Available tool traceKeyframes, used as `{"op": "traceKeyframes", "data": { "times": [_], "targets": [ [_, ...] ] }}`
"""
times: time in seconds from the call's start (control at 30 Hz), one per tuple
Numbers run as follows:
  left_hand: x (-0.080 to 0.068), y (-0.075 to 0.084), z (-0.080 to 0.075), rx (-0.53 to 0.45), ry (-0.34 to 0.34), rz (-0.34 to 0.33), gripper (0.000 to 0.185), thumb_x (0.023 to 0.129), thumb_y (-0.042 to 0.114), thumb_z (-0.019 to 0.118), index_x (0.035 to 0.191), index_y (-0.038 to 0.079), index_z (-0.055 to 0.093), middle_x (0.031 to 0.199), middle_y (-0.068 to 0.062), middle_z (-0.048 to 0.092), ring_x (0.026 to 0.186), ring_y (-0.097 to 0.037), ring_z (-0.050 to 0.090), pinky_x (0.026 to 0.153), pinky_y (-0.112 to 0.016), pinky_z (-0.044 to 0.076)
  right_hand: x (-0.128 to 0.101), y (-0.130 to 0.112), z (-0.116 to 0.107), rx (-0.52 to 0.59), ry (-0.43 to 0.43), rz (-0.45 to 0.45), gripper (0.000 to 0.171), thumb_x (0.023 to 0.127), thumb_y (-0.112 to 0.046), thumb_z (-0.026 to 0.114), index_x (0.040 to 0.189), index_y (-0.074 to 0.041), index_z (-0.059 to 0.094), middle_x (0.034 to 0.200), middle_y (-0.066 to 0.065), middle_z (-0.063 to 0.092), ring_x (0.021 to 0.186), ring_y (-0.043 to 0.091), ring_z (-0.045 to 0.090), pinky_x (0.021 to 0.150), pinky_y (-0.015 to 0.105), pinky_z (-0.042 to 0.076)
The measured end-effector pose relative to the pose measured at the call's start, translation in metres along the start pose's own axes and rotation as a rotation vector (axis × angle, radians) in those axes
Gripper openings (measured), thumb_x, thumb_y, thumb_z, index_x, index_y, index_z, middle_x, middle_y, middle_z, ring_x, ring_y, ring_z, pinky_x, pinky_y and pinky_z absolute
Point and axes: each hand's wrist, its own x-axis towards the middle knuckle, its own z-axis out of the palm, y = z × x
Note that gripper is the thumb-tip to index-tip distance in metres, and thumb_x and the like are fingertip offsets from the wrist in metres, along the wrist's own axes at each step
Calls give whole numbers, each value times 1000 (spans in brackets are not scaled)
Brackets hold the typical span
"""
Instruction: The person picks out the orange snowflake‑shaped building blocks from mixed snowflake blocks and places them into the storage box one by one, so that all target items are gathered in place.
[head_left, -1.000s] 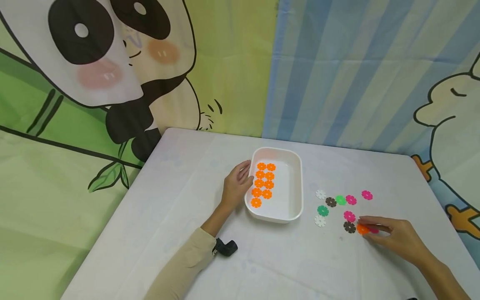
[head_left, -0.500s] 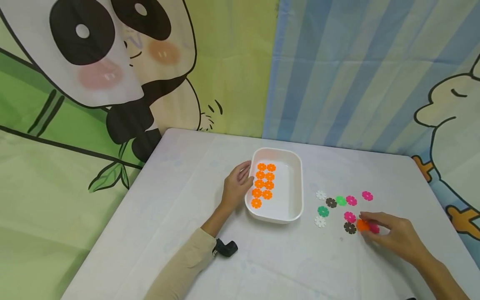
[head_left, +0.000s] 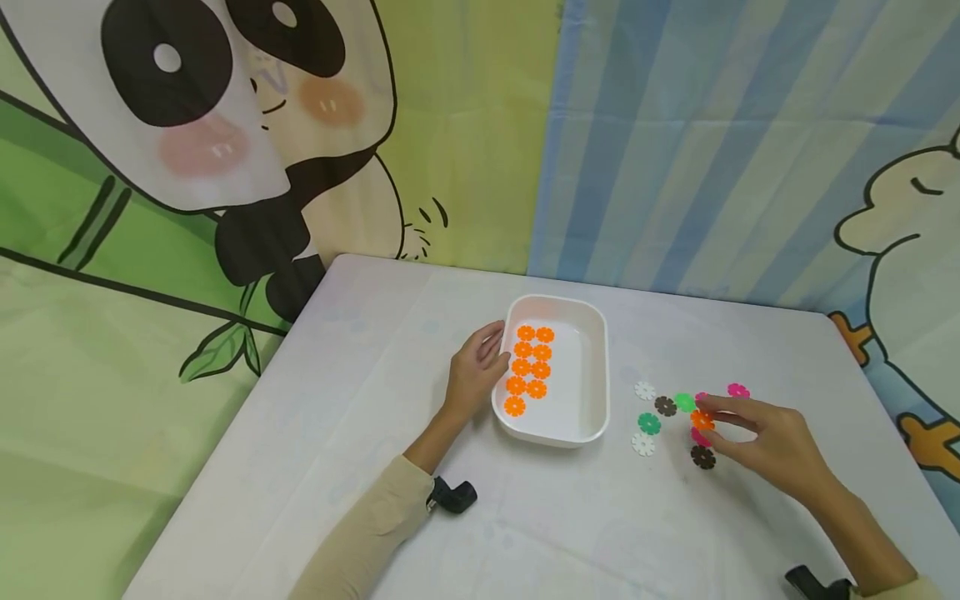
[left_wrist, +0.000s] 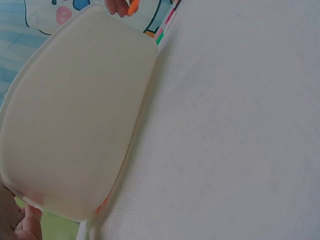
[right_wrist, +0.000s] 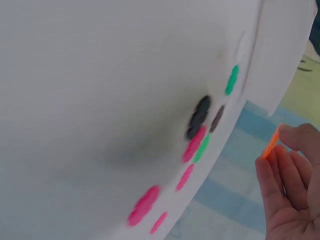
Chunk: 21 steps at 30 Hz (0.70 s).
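Note:
My right hand (head_left: 757, 433) pinches an orange flower-shaped disc (head_left: 702, 419) between thumb and fingers, lifted just above the loose discs on the table; the right wrist view shows the orange disc (right_wrist: 270, 143) edge-on at the fingertips (right_wrist: 295, 137). My left hand (head_left: 474, 372) rests against the left wall of a white tray (head_left: 592, 367), fingers curled over its rim. Several orange discs (head_left: 528, 369) lie in two columns in the tray's left half. The left wrist view is filled by the tray's outer wall (left_wrist: 75, 115).
Loose discs lie right of the tray: white (head_left: 644, 390), brown (head_left: 665, 406), light green (head_left: 684, 402), dark green (head_left: 648, 423), white (head_left: 642, 444), brown (head_left: 702, 457), pink (head_left: 738, 390). A white cloth covers the table (head_left: 375, 467). Cartoon curtains hang behind.
My right hand has lifted the orange disc off the table and carried it left and up, away from the pink disc it lay beside. The left hand has stayed on the tray.

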Motion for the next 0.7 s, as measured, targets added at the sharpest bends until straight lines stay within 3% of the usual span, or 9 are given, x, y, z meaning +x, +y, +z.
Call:
{"op": "traceKeyframes", "data": {
  "times": [0.2,0.37,0.5,0.7],
  "targets": [
    [0,-5,0,6,11,5,47,87,-11,61,132,-14,47,137,-28,50,128,-38,49,101,-41,46,23,-25,6,119,2,-58,51,66,3,87,113,-9,72,107,4,72,93,0,66,74,6,52],
    [0,-6,0,7,19,0,48,87,-11,61,132,-13,47,137,-28,50,127,-37,50,102,-40,46,43,-43,15,163,-7,-110,50,70,-1,86,117,-13,71,109,0,72,96,1,66,77,8,52],
    [0,-5,0,1,21,-5,48,87,-11,62,132,-13,47,137,-28,50,127,-37,50,102,-39,46,59,-58,25,216,-28,-171,49,71,0,85,117,-10,71,110,2,71,94,14,70,79,11,53],
    [0,3,-2,-12,-7,-20,48,88,-10,62,133,-16,45,138,-31,47,128,-42,47,103,-47,44,77,-80,45,245,-70,-189,48,73,-1,84,118,-8,70,111,2,71,96,19,70,81,11,52]
  ]
}}
